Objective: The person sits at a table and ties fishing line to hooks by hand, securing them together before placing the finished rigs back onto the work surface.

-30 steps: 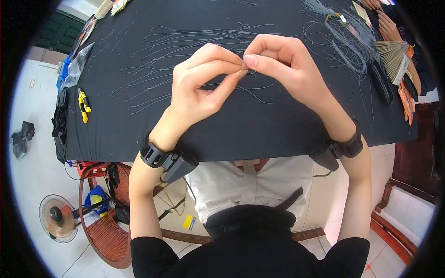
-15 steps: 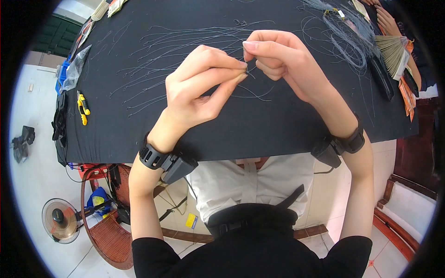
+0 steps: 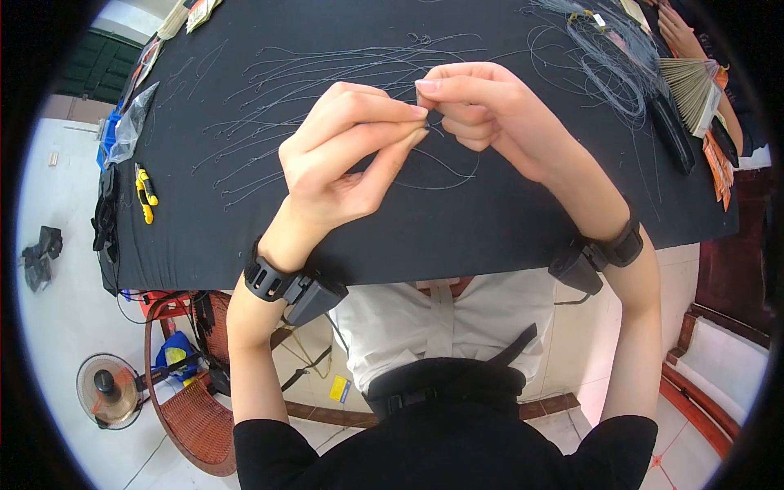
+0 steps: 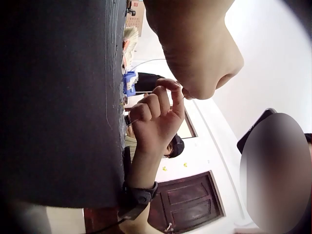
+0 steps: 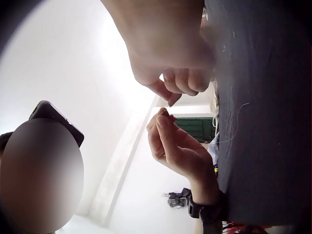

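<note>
My left hand point(image 3: 347, 151) pinches a thin grey line between thumb and fingertips above the table. A small dark bit shows at those fingertips in the right wrist view, where the left hand point(image 5: 183, 148) is seen from the side. Close beside it, my right hand point(image 3: 498, 114) has thumb and index finger together on the line, its other fingers curled; in the left wrist view a fine strand runs from this right hand point(image 4: 158, 114) toward the left fingertips. Behind and below the hands, several thin grey lines point(image 3: 327, 54) lie spread out, with small bends at their left ends.
A loose bundle of grey line point(image 3: 600, 65) lies at the back right, near a fan of pale cards point(image 3: 690, 90) and a black case point(image 3: 671, 135). Yellow-handled cutters point(image 3: 145, 194) lie at the left. Another person's hand point(image 3: 679, 33) is at the far right.
My fingertips were together a second ago. The right hand drew up and away from the left, then came slightly back leftward. The left hand has shifted a little left and stays pinched.
</note>
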### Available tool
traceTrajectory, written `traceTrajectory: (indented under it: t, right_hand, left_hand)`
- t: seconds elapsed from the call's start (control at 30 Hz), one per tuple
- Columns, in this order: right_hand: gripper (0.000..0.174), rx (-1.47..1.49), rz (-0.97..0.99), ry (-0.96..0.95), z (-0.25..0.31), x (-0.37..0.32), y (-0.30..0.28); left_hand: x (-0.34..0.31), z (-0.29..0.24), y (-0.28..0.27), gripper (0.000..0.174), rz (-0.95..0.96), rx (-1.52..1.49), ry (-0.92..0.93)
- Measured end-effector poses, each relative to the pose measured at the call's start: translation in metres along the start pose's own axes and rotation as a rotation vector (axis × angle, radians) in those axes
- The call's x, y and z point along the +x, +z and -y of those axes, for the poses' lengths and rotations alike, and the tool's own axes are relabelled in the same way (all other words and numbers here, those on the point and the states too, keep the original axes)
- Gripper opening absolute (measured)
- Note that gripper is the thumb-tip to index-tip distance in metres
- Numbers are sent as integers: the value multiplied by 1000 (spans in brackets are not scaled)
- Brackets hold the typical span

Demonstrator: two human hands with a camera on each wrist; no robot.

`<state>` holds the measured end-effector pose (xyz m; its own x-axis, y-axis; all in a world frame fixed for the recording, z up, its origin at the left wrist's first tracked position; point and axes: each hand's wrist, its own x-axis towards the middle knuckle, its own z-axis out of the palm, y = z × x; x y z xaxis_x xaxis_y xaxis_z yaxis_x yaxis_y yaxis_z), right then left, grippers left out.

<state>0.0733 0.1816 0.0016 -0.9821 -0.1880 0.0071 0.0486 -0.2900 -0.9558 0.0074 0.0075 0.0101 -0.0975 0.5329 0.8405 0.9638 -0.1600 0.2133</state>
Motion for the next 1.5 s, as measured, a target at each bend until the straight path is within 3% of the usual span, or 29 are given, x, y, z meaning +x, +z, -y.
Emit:
traceTrajectory:
  t: [0.3,0.53,0.63,0.93,1.2,1.37,1.5]
  right_hand:
    - [23,-232,16,5,-3,-2,12]
    - [20,-349,-118,-141,-2,-9,28]
    - [18,-414,-166,-300,-6,-12,34]
    - [18,-448,-133,-469,-3,-6,19]
    - [21,-142,-65,-202,4,-4,5]
    - [22,-108,-108,-149,4,-4,4]
    - [22,-105,-112,-151,7,-4,2]
  left_hand:
    - [-2,2,-2,15,-70,30,-46]
    - [-4,11,-2,15,-112,153,-98]
    - [-2,10,-3,15,-82,172,-68]
    - [3,3,-1,16,36,115,5]
    - [1,1,2,17,34,90,36]
    - [0,3,0,16,9,105,12]
    - [-3,4,-1,9,-49,-8,-230]
